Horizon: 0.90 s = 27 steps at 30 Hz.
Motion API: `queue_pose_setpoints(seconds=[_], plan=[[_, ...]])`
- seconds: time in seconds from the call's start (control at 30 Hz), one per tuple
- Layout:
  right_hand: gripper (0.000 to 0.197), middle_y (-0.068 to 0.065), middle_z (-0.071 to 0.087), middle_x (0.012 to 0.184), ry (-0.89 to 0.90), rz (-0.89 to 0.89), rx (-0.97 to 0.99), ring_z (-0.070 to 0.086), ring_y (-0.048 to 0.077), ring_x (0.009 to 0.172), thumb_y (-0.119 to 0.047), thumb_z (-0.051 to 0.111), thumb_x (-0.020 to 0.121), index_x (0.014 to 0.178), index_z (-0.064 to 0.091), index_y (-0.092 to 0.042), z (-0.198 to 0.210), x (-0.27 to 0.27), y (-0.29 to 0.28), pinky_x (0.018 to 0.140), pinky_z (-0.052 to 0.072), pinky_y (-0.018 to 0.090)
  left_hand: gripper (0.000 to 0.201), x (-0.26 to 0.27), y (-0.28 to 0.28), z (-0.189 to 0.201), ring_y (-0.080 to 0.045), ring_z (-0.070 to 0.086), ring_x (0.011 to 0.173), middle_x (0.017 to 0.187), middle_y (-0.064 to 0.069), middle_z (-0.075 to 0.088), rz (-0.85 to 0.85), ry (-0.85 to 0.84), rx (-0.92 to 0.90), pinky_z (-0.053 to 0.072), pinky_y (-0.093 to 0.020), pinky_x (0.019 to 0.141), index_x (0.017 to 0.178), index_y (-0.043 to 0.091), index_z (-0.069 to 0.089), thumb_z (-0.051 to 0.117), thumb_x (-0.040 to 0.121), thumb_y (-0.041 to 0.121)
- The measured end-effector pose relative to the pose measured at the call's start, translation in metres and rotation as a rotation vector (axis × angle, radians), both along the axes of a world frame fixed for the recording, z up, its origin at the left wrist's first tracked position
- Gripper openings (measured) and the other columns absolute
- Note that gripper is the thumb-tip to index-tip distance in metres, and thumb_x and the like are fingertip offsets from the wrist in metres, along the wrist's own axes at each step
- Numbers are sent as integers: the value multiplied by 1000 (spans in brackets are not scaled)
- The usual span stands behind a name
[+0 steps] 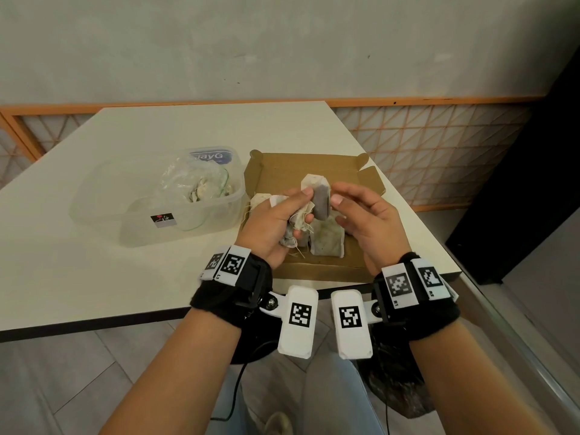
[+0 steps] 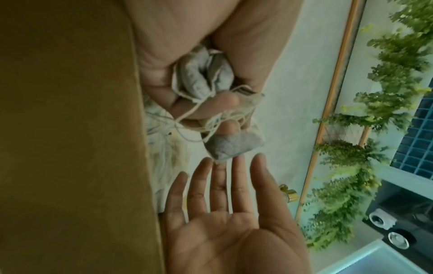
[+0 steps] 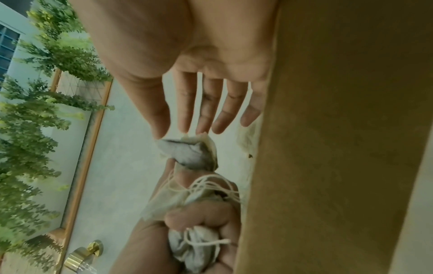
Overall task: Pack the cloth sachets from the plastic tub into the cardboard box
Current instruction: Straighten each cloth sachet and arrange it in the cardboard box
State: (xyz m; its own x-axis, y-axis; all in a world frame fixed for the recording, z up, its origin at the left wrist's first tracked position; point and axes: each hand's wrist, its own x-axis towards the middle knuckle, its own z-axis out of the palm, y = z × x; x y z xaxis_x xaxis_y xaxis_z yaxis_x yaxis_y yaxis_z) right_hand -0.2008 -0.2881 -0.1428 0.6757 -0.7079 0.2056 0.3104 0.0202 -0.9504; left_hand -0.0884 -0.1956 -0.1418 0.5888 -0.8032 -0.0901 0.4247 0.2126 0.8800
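Observation:
My left hand [image 1: 290, 215] grips a bunch of stringed cloth sachets [image 1: 298, 224] above the cardboard box [image 1: 282, 166]. A grey sachet [image 1: 320, 199] stands up out of that fist. In the left wrist view the left hand [image 2: 187, 103] curls round the bundle [image 2: 201, 77], with the grey sachet [image 2: 234, 146] at its end. My right hand [image 1: 351, 215] is open, its straight fingers [image 3: 206, 103] spread and their tips at the grey sachet's [image 3: 189, 152] end. Flat sachets [image 1: 326, 243] lie in the box. The plastic tub [image 1: 103, 199] stands to the left.
The tub holds a crumpled clear bag [image 1: 191, 180] with more sachets inside; a lid [image 1: 210, 155] lies behind it. The white table [image 1: 157, 133] ends just in front of the box and close to its right. A lattice screen [image 1: 439, 146] stands behind.

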Motion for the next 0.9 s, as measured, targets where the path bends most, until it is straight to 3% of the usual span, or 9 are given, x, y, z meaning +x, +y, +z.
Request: queue_pose_setpoints(seconds=[0.1, 0.27, 0.37, 0.47, 0.57, 0.73, 0.8, 0.9], plan=[[21, 4, 64, 86, 29, -26, -32, 59, 9, 78, -5, 65, 81, 99, 65, -17, -2, 2, 0, 65, 48, 14, 39, -4, -1, -1, -7, 55, 54, 76, -5, 61, 7, -79, 38, 36, -15, 36, 120, -1, 59, 65, 88, 19], [12, -16, 63, 56, 16, -128, -79, 55, -4, 52, -2, 62, 85, 88, 67, -13, -4, 2, -2, 53, 43, 8, 28, -5, 0, 1, -8, 55, 53, 69, -1, 62, 8, -55, 39, 35, -15, 35, 112, 8, 60, 67, 86, 16], [13, -15, 64, 62, 22, -140, -109, 55, -3, 57, -6, 61, 87, 89, 68, -16, -5, 2, -2, 55, 44, 9, 31, -5, 0, 1, -8, 54, 52, 69, 0, 61, 11, -53, 50, 33, -15, 34, 114, 5, 59, 66, 87, 18], [11, -4, 62, 77, -3, -148, -65, 53, 3, 67, -10, 62, 86, 91, 67, -18, -5, 2, -3, 59, 44, 12, 15, -2, 0, 1, -8, 53, 51, 66, -1, 61, 9, -8, 38, 34, -14, 33, 98, 7, 62, 63, 89, 18], [15, -8, 60, 72, 17, -96, -114, 51, 4, 66, -5, 66, 81, 85, 65, -20, -6, 3, -2, 61, 43, 13, 7, 1, 1, 1, -7, 54, 51, 66, -2, 59, 17, 62, -10, 35, -13, 33, 86, 12, 62, 61, 90, 17], [16, -14, 64, 66, -9, -121, -168, 52, -1, 62, -3, 66, 81, 82, 68, -19, -5, 1, -1, 63, 45, 16, 10, 1, 3, 3, -6, 56, 52, 70, -2, 57, -15, 114, -57, 36, -13, 32, 82, 13, 60, 59, 91, 16], [18, -12, 65, 71, -8, -130, -178, 54, 5, 68, -4, 67, 81, 83, 70, -22, -6, 1, -2, 70, 48, 22, 10, 1, 4, 4, -5, 56, 52, 71, -3, 57, -17, 126, -66, 36, -13, 33, 82, 13, 60, 58, 92, 16], [17, 3, 65, 83, 60, -118, -199, 55, 18, 79, -7, 70, 79, 83, 71, -24, -8, 2, -1, 81, 50, 39, 10, 0, 4, 4, -5, 56, 53, 72, -3, 58, -18, 125, -68, 36, -13, 33, 83, 13, 61, 58, 92, 16]])
